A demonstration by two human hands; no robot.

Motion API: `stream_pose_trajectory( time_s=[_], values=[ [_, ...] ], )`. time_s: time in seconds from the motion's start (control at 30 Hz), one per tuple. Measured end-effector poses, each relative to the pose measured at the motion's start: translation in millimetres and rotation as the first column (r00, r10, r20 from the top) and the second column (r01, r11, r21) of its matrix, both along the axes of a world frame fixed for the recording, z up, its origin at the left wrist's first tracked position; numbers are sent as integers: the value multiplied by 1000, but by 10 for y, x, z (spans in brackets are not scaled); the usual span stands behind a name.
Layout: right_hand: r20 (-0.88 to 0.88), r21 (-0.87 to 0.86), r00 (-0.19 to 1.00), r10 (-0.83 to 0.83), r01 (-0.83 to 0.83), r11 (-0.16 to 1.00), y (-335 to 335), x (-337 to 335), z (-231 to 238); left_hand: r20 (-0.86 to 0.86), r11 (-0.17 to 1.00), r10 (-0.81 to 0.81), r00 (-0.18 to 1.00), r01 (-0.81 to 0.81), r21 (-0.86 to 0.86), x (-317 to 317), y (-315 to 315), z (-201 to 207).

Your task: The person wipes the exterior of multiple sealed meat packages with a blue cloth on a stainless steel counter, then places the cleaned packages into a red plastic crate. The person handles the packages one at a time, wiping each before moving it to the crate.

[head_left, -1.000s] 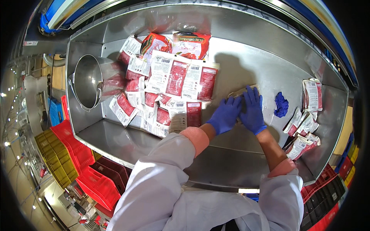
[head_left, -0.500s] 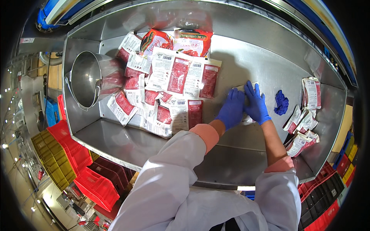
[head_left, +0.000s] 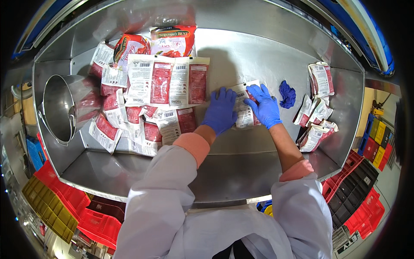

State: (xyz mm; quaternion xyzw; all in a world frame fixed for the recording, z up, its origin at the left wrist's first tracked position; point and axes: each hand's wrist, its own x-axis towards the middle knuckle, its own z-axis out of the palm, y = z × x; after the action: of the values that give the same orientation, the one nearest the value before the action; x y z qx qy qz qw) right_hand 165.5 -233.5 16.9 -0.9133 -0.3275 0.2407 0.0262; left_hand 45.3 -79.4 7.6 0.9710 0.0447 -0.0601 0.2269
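A flat white-and-red food pouch (head_left: 244,113) lies printed side up on the steel tray (head_left: 254,52). Along its left edge rests my left hand (head_left: 221,113), in a blue glove, its fingers stretched out. My right hand (head_left: 265,107), gloved in blue too, lies on the pouch's upper right part with fingers spread, covering some of the print. To the left is a pile of similar pouches (head_left: 140,80), several overlapping, with some showing red fronts at the back. A crumpled blue glove-like piece (head_left: 287,94) sits right of my right hand.
A steel bucket (head_left: 59,110) leans on its side at the tray's left end. More pouches (head_left: 321,82) are stacked against the right wall. Beyond the tray's rim stand red crates (head_left: 101,226), a yellow crate (head_left: 49,207) and a black crate (head_left: 353,194).
The view has shifted, so the tray's contents appear further left. My hands have moved apart over the pouch, whose printed face now shows between them.
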Motion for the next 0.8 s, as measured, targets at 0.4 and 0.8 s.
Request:
stream_pose_trajectory(
  time_s=[0.4, 0.8],
  values=[
    [-26, 63, 993, -117, 118, 991, 78, -212, -153, 32, 905, 244, 969, -216, -366, -106, 269, -155],
    [-213, 202, 952, -220, 263, 944, 44, -353, -234, -488, 632, 361, 794, -593, -498, 371, 345, -299]
  ],
)
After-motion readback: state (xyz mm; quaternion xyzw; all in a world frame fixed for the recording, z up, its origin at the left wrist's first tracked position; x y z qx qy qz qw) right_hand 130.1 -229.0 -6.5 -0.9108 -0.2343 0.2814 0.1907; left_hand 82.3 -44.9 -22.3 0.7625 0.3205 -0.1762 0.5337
